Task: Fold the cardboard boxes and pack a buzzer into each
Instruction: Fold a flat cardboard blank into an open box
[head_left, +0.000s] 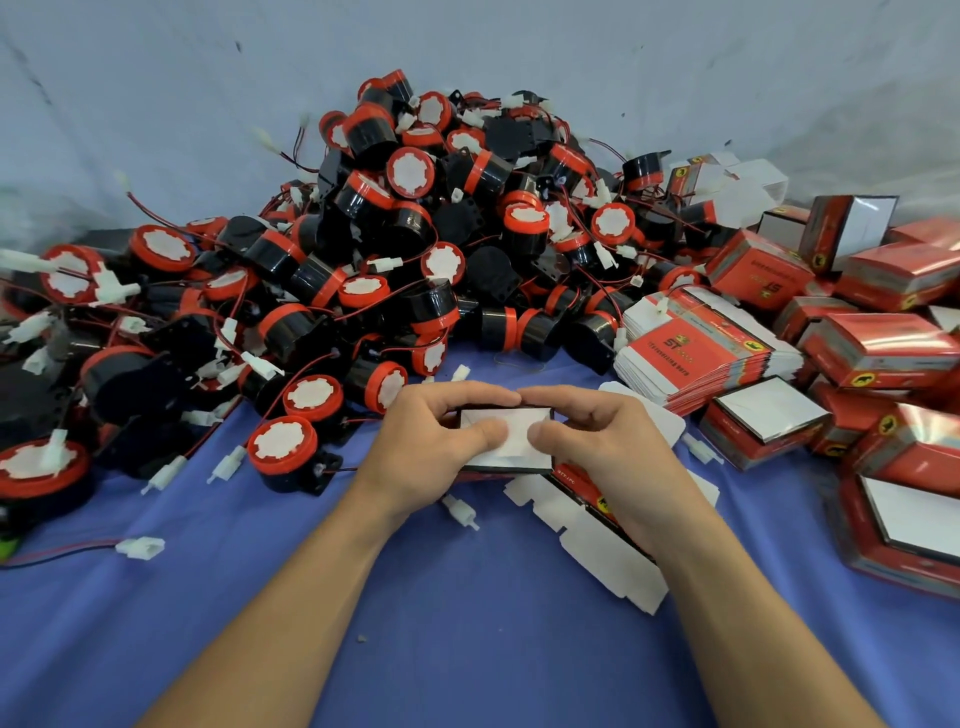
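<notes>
Cardboard box (511, 418) is held between both hands, just above the blue cloth (467, 623), with its white end flap facing up. Left hand (426, 447) grips the left side and right hand (602, 447) the right side. The fingers of each curl over the far edge and meet there. Both thumbs (483, 431) press flat on the flap.

Judgement: the grip is symmetric so the walls keep square while the flap is tucked in. This looks like the closing step on one box. Buzzer inside or not: cannot tell, since the flap covers the opening.

Flat blank (597, 545) lies under the right wrist, white side up, probably next in line. Stack of flat blanks (696, 353) sits beyond the right hand. Folded boxes (883, 353) lie further right, well apart from the hands: apparently the output side.

Buzzer heap (415, 234) rises beyond both hands and spreads left. One loose buzzer (283, 447) lies near the left hand, an easy pick.

Risk: off-centre thumb pressure could crease the flap.
</notes>
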